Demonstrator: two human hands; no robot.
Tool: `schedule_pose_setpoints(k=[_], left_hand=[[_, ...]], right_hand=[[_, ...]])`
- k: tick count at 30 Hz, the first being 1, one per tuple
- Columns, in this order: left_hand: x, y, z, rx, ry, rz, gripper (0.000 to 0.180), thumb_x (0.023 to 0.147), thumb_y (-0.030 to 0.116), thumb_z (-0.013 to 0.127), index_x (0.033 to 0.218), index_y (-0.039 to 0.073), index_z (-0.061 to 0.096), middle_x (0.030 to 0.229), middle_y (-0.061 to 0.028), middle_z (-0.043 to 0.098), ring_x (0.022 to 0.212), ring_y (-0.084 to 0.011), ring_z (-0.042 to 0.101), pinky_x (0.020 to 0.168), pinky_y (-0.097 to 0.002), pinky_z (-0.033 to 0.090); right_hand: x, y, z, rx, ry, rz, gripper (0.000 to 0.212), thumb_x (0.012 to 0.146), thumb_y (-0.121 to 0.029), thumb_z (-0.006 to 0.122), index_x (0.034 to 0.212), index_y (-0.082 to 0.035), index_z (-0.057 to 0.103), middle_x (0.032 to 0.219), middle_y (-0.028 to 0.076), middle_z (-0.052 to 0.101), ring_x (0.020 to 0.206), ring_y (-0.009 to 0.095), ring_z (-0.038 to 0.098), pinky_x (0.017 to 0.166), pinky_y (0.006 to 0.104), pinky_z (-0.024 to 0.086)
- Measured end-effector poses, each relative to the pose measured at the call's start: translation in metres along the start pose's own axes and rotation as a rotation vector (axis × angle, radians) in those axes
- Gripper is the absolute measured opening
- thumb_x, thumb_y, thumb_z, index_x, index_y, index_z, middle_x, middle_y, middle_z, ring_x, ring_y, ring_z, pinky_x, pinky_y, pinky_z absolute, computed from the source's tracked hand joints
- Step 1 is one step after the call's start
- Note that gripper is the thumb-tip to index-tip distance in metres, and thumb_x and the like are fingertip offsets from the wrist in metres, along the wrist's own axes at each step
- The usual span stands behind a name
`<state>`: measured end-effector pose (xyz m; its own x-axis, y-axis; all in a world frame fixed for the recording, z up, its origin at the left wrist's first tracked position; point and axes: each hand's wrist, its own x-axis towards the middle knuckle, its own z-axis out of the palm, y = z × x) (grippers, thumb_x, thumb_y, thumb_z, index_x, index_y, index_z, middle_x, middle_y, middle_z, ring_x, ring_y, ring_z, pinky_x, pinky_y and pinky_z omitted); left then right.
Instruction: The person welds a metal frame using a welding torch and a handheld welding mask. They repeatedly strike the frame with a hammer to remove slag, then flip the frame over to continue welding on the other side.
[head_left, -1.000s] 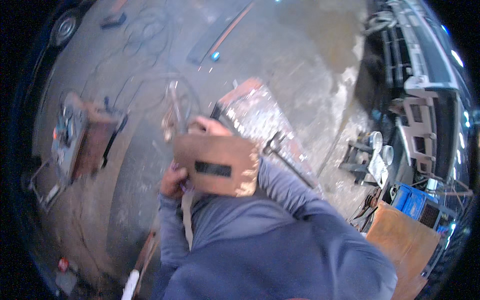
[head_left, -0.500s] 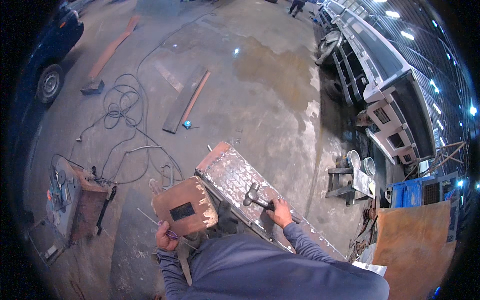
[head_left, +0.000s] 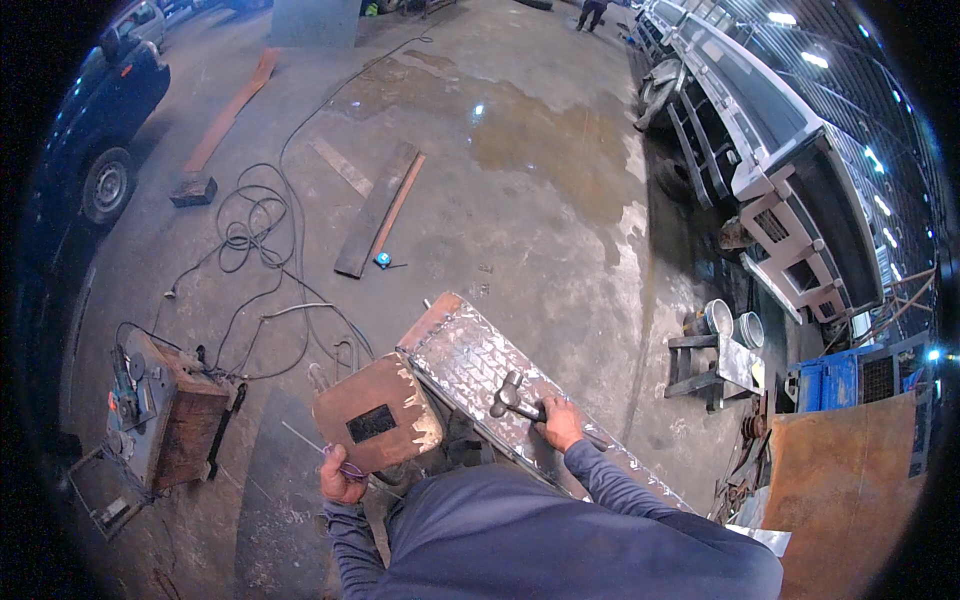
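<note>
My right hand (head_left: 562, 424) is closed round the handle of a ball-peen hammer (head_left: 510, 394), its head over a long metal tread plate (head_left: 475, 350) with worn pale paint. At the lower left, my left hand (head_left: 342, 478) is closed on a thin straight rod (head_left: 301, 434); a small purple loop shows beside the fingers. Right by that hand is a brown welding shield (head_left: 374, 410) with a dark rectangular window and chipped edges. I cannot tell whether the hand touches the shield. What lies under the shield is mostly hidden.
A rusty metal box (head_left: 185, 425) with tools on top stands at left. Tangled cable (head_left: 250, 235), a dark beam (head_left: 375, 215) and a blue tape measure (head_left: 382, 260) lie ahead. At right are a small bench (head_left: 715, 365), buckets (head_left: 717, 318) and a rusty sheet (head_left: 840, 470).
The whole view has shifted slightly, moving the surroundings a little down and right. Both hands keep their hold, and the hammer stays over the plate.
</note>
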<state>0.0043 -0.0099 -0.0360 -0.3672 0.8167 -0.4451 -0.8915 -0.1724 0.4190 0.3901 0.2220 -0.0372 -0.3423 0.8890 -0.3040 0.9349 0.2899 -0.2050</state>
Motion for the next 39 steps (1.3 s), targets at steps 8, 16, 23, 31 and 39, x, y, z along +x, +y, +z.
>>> schedule_pose_setpoints(k=[8,16,23,31,39], left_hand=[[-0.005,-0.008,0.02,0.008,0.03,0.082,0.039,0.088,0.024,0.056,0.119,0.001,0.05,0.117,-0.0195,0.06,0.101,-0.0347,0.062,0.091,-0.0495,0.049],[-0.006,-0.013,0.002,-0.01,0.041,0.031,0.041,0.087,0.022,0.057,0.122,0.0,0.051,0.116,-0.0168,0.06,0.105,-0.0341,0.06,0.094,-0.0481,0.047],[-0.006,-0.015,0.015,0.002,0.062,0.068,0.046,0.089,0.028,0.054,0.124,-0.001,0.049,0.117,-0.0217,0.059,0.105,-0.0377,0.06,0.096,-0.0496,0.045],[-0.016,-0.012,0.03,0.033,0.059,0.127,0.038,0.09,0.024,0.054,0.121,0.001,0.05,0.118,-0.0165,0.06,0.103,-0.0353,0.061,0.092,-0.0485,0.048],[-0.02,-0.012,0.03,-0.049,0.073,0.13,0.043,0.087,0.019,0.055,0.126,0.002,0.047,0.12,-0.0161,0.058,0.108,-0.0345,0.059,0.095,-0.0493,0.046]], right_hand=[[0.007,0.003,-0.006,0.005,-0.11,-0.023,0.05,0.069,-0.019,0.068,0.116,-0.009,0.056,0.116,0.017,0.055,0.11,0.038,0.05,0.093,0.0451,0.043],[-0.002,-0.011,-0.028,0.289,-0.178,0.032,0.054,0.07,-0.024,0.066,0.118,-0.003,0.054,0.115,0.021,0.056,0.107,0.035,0.056,0.092,0.0413,0.044],[0.001,-0.034,-0.049,0.713,-0.25,0.089,0.047,0.08,-0.026,0.062,0.116,0.003,0.052,0.082,0.016,0.061,0.073,0.024,0.06,0.069,0.0357,0.047],[0.028,-0.04,-0.04,0.764,-0.235,0.064,0.045,0.085,-0.028,0.062,0.118,0.0,0.052,0.066,0.008,0.057,0.055,0.016,0.054,0.052,0.034,0.044],[0.034,-0.062,-0.066,0.738,-0.318,0.05,0.036,0.085,-0.025,0.062,0.112,-0.002,0.054,0.068,0.005,0.055,0.052,0.014,0.054,0.045,0.0314,0.044]])
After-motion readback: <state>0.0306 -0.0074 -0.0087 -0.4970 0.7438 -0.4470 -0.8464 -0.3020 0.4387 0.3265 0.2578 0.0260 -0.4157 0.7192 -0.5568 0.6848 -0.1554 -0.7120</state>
